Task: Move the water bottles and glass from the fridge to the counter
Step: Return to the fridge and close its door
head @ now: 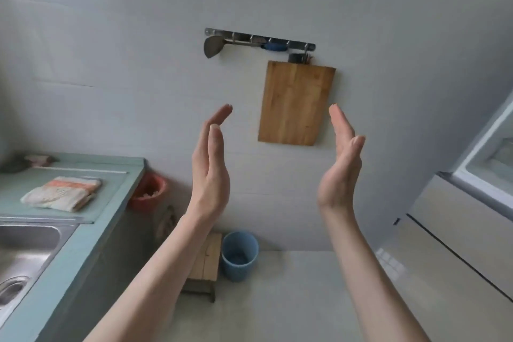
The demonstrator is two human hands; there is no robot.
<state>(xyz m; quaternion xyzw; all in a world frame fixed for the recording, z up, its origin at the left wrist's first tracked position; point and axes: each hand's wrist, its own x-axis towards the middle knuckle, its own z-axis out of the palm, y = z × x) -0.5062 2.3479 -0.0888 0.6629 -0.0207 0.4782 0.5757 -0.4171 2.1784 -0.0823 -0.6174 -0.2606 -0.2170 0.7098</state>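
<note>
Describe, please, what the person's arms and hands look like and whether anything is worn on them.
Both forearms are bare as far as the frame shows, with no sleeves in view. The left hand and right hand wear no gloves, and no rings, watch or bracelets show on the fingers or wrists. The nails look short and unpainted.

- Home kitchen.
- Pale teal counter (83, 233) with inset steel sink (25, 247).
- Wooden cutting board (295, 103) and metal spatula (212, 47) hung on wall hook rail (259, 39).
- Cream fridge (458, 230) at right.
</note>
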